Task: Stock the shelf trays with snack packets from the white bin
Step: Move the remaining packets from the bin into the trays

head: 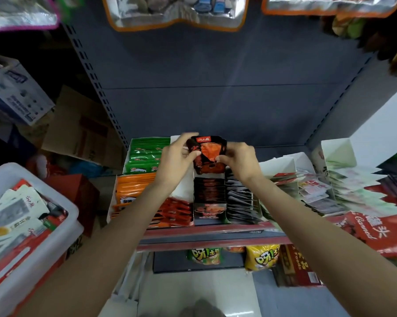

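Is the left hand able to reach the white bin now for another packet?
Probably not yet. The left hand and right hand both pinch the dark red packet above the shelf trays. The white bin sits open at the left, nothing covering it.

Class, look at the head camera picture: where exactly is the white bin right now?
The white bin sits at the lower left of the head view, left of the left arm and the shelf's orange packets, filled with snack packets.
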A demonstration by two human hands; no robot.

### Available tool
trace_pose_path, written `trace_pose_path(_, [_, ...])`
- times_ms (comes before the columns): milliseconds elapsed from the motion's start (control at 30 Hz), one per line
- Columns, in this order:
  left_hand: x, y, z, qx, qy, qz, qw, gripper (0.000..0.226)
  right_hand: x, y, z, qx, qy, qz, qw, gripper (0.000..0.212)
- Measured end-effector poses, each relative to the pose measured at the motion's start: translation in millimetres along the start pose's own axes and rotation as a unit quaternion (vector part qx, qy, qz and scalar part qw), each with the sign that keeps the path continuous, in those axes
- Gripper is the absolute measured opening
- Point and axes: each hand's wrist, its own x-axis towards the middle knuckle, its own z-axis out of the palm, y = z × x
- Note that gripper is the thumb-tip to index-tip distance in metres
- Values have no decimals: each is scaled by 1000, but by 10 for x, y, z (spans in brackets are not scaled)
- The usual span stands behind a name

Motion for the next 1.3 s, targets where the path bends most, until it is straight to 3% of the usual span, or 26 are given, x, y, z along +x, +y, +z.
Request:
trace_pose_path(133, [-9, -53, 30, 61, -18, 39, 997, 15, -14, 78, 68, -27, -6, 15, 1000, 23])
trace_pose_path(233, [5, -81, 74, 122, -42, 44, 991, 14, -51, 74, 74, -20, 20, -11, 1000, 34])
trace_pose_path(333, [16, -54, 142, 162, -77, 26, 983, 13, -74, 89, 50, -25, 40, -44, 998, 21])
trace_pose_path(400, [14, -64, 196, 164, -102, 4, 981, 12, -73, 93, 47, -91, 14, -41, 995, 10])
trace_pose_path(533, [-35, -109, 222, 132, -106, 13, 985, 19, -57, 59, 81, -183, -44, -23, 982, 17])
trace_pose_path(700, [-25, -115, 165, 224, -157, 6, 962, 18, -14, 103, 216, -237, -145, -2, 961, 23])
trace_pose_path(833, [-18, -94, 179, 261, -202, 14, 944, 21, -46, 133, 239, -222, -140, 2, 965, 24])
trace_pose_path(933, [-66, -155, 153, 214, -188, 1, 959, 18, -93, 133, 192, -181, -114, 4, 977, 21])
trace_pose_path(1067, [-180, -177, -14, 68, -102, -51, 991, 16, -219, 10, 152, -106, -86, -5, 991, 21])
trace_pose_path(1300, [-602, -283, -760, -12, 40, -65, 997, 13, -489, -777, 568, -14, -84, -78, 993, 22])
